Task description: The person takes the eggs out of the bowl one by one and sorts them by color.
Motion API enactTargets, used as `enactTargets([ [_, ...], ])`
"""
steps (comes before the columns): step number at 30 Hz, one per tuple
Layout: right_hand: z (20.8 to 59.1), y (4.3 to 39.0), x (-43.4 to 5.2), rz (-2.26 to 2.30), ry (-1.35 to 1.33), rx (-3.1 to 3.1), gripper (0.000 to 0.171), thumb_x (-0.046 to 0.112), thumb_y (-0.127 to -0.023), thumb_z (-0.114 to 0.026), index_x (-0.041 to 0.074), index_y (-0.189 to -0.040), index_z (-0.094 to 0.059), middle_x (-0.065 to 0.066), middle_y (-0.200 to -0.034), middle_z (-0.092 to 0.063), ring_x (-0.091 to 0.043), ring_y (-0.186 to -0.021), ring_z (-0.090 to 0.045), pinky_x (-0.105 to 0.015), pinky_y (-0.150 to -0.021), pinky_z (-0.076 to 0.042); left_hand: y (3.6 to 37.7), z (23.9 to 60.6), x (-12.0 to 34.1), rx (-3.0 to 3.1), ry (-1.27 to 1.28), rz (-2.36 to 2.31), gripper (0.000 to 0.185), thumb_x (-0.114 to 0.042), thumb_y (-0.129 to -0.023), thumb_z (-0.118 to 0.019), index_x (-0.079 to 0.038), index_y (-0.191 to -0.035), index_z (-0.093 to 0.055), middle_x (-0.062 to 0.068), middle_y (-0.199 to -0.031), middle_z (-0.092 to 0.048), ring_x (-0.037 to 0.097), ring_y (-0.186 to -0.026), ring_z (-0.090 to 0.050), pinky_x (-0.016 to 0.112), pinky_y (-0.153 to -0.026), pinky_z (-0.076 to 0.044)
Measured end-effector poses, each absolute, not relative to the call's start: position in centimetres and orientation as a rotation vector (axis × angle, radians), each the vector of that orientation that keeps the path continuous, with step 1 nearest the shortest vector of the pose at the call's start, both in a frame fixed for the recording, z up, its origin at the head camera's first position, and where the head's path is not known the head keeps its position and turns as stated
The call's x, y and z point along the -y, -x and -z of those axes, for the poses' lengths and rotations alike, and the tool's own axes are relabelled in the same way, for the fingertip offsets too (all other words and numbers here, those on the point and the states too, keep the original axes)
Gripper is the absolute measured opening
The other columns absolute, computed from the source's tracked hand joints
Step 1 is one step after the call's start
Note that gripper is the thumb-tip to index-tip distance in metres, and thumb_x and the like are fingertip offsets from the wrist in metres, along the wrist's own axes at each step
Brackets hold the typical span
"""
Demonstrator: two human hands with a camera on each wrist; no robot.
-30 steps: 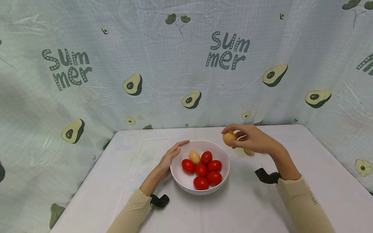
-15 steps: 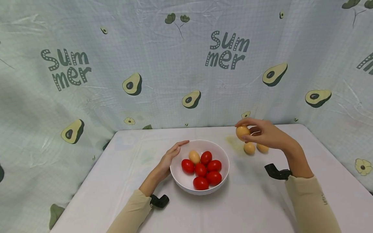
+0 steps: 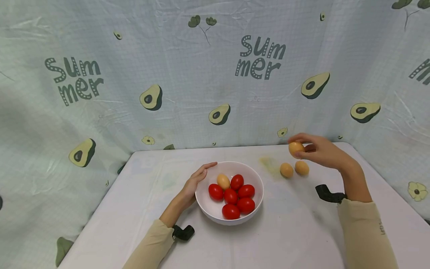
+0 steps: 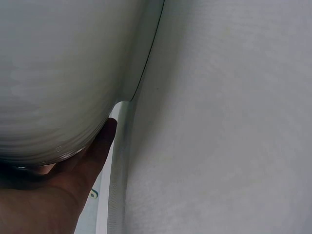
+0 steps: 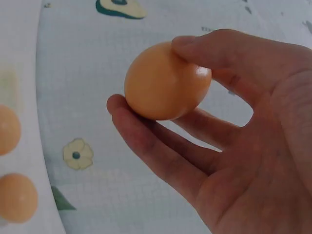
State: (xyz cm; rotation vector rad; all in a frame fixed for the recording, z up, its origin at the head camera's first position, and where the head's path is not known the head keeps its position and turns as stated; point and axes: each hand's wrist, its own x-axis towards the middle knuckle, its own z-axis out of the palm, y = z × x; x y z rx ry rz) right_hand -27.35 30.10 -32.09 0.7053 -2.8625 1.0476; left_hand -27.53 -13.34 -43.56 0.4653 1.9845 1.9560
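Note:
My right hand (image 3: 315, 149) pinches a tan egg (image 3: 295, 148) (image 5: 165, 83) between thumb and fingers, above the far right of the table. Just below it two more tan eggs (image 3: 286, 170) (image 3: 302, 167) lie side by side on the cloth; the right wrist view shows them at its left edge (image 5: 7, 129) (image 5: 17, 197). A white bowl (image 3: 208, 205) at the table's middle holds several red eggs (image 3: 235, 196) and one tan egg (image 3: 223, 181). My left hand (image 3: 196, 183) rests with straight fingers against the bowl's left wall (image 4: 58, 78).
A white cloth covers the table (image 3: 289, 231). A pale curtain printed with avocados and "Summer" (image 3: 260, 58) hangs close behind and wraps both sides. A faint yellowish stain (image 3: 268, 163) marks the cloth left of the two loose eggs.
My right hand has carried the tan egg rightward and slightly up, away from the bowl's rim to above the two loose eggs. The left hand and bowl have stayed put.

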Motion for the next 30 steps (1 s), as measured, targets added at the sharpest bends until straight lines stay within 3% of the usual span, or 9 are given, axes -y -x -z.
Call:
enactTargets([
  [6, 32.8, 27.8, -32.0, -1.039, -0.636, 2.876, 0.04, 0.028, -0.101, -0.067, 0.019, -0.14, -0.059, -0.015, -0.139, -0.063, -0.037, -0.116, -0.068, -0.037, -0.088, -0.054, 27.5, 43.4, 13.3, -1.984, -0.467, -1.957, 0.05, -0.028, -0.112, -0.027, -0.014, -0.159, -0.038, 0.008, -0.168, -0.033, 0.027, -0.156, -0.03, 0.043, -0.128, -0.025],
  [13, 33.7, 28.1, -34.2, -1.116, -0.492, 2.868, 0.048, 0.025, -0.101, -0.068, 0.006, -0.141, -0.051, -0.02, -0.132, -0.062, -0.004, -0.094, -0.07, -0.022, -0.081, -0.053, 27.6, 43.5, 13.4, -1.973, -0.462, -1.959, 0.051, -0.029, -0.112, -0.027, -0.015, -0.159, -0.038, 0.008, -0.168, -0.033, 0.028, -0.155, -0.031, 0.042, -0.127, -0.028],
  [17, 34.7, 28.6, -35.5, -1.125, -0.411, 2.885, 0.051, 0.025, -0.1, -0.068, -0.001, -0.14, -0.049, -0.023, -0.133, -0.059, 0.003, -0.091, -0.066, -0.02, -0.08, -0.053, 27.5, 43.5, 13.4, -1.976, -0.459, -1.959, 0.051, -0.029, -0.112, -0.027, -0.015, -0.159, -0.038, 0.008, -0.168, -0.033, 0.028, -0.155, -0.031, 0.043, -0.128, -0.026],
  [22, 35.8, 29.2, -36.8, -1.113, -0.323, 2.924, 0.055, 0.028, -0.1, -0.068, -0.003, -0.142, -0.051, -0.027, -0.136, -0.057, 0.001, -0.09, -0.066, -0.021, -0.079, -0.054, 27.5, 43.5, 13.4, -1.975, -0.46, -1.965, 0.05, -0.028, -0.112, -0.027, -0.015, -0.159, -0.039, 0.007, -0.168, -0.033, 0.027, -0.155, -0.031, 0.043, -0.128, -0.025],
  [30, 38.0, 29.8, -38.3, -1.057, -0.202, 2.99, 0.057, 0.034, -0.1, -0.065, -0.003, -0.142, -0.052, -0.035, -0.135, -0.056, -0.016, -0.093, -0.068, -0.027, -0.077, -0.054, 27.6, 43.5, 13.3, -1.977, -0.47, -1.964, 0.05, -0.027, -0.112, -0.026, -0.014, -0.159, -0.039, 0.008, -0.168, -0.033, 0.028, -0.155, -0.032, 0.041, -0.127, -0.028],
])
